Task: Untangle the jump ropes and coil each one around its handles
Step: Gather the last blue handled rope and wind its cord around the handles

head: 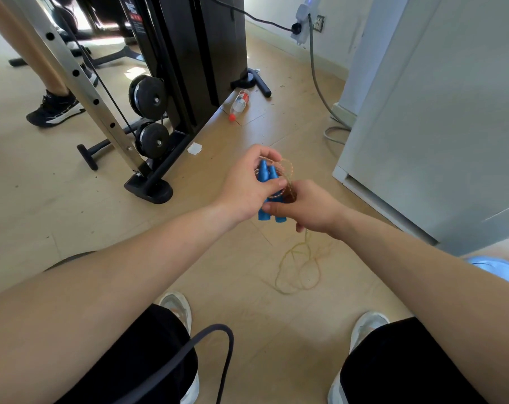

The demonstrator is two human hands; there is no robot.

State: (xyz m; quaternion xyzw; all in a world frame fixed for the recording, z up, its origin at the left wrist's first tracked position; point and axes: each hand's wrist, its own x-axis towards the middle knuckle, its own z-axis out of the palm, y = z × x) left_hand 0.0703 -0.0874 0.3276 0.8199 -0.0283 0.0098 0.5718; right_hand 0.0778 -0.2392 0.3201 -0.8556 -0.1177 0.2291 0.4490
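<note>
head view: left hand [247, 189] grips both blue handles [266, 172], right hand [310, 209] seemingly pinches yellow rope [298, 266] trailing onto open floor [241, 290].

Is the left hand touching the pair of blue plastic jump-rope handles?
Touching. The head view shows the left hand with fingers and thumb curled round the blue plastic jump-rope handles.

Two blue handles [264, 174], one yellow rope [298, 266], one dark cord [218, 330], one bottle [240, 102].

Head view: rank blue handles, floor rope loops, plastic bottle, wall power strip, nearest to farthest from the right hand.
1. blue handles, held in the right hand.
2. rope loops, on the floor beneath it.
3. plastic bottle, ahead-left by the machine.
4. power strip, on the far wall.
</note>
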